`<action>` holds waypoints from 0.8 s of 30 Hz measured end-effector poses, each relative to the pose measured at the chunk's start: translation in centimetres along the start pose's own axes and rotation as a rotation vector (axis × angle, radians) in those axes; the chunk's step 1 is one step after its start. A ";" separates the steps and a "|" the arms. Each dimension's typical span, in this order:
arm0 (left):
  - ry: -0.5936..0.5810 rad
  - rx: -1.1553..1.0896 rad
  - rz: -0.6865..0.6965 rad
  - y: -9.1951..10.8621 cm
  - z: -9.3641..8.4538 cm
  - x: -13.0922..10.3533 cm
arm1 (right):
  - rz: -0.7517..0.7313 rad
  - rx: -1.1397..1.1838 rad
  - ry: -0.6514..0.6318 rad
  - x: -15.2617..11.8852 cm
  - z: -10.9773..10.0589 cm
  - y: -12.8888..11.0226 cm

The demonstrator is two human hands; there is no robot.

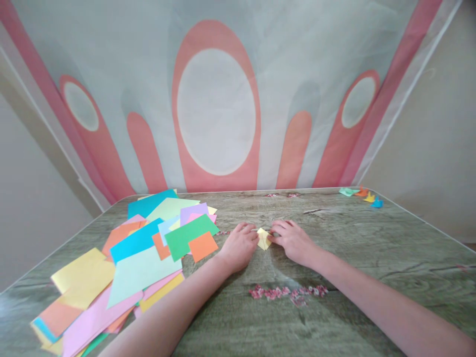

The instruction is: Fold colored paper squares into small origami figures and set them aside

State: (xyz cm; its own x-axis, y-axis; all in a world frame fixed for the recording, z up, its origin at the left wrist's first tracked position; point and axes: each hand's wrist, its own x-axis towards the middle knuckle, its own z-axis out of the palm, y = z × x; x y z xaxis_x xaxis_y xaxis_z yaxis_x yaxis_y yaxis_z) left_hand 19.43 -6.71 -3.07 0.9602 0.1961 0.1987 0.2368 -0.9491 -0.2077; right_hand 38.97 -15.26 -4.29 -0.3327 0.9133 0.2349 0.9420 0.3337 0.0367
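Yellow paper (264, 240) between left hand (241, 246) and right hand (292, 240)

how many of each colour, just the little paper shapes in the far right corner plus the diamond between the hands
Green shape: 1
Orange shape: 1
Blue shape: 1
Yellow: 2, corner shape and diamond
Total: 5

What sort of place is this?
Probably a paper-craft table indoors: a heap of coloured paper sheets, small folded paper shapes at the far right corner, and a pink-patterned backdrop behind.
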 end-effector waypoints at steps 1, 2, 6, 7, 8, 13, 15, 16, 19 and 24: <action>-0.004 0.003 0.002 0.0 0.0 0.0 | 0.001 0.010 -0.004 -0.1 0.1 0.1; -0.007 0.005 0.003 0.0 0.0 0.0 | 0.000 0.023 -0.007 -0.2 0.2 0.2; -0.003 -0.008 -0.001 -0.2 0.0 -0.1 | -0.010 0.075 0.001 -0.6 0.5 0.5; -0.001 -0.016 -0.003 -0.2 0.0 -0.1 | -0.014 0.083 0.007 -0.7 0.5 0.6; -0.001 -0.023 -0.005 -0.3 0.0 -0.1 | -0.020 0.086 0.013 -0.8 0.5 0.7; -0.002 -0.054 -0.011 -0.4 -0.1 -0.2 | -0.072 0.052 0.029 -0.9 0.3 1.3; 0.001 -0.058 -0.016 -0.4 0.0 -0.2 | -0.088 0.013 0.026 -0.9 0.2 1.2; 0.002 -0.059 -0.019 -0.4 0.0 -0.2 | -0.090 -0.013 0.025 -0.8 0.2 1.0; 0.002 -0.061 -0.032 -0.5 0.1 -0.3 | -0.079 -0.085 0.019 -0.6 0.2 0.6; -0.013 -0.063 -0.048 -0.8 -0.1 -0.5 | -0.056 -0.109 0.014 -0.4 0.2 0.5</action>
State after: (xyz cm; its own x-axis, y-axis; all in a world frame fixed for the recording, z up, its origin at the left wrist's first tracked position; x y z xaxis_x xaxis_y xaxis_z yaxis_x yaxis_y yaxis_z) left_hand 18.77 -6.08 -2.85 0.9499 0.2448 0.1943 0.2734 -0.9521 -0.1370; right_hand 39.54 -15.47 -4.54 -0.3852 0.8903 0.2428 0.9214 0.3563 0.1554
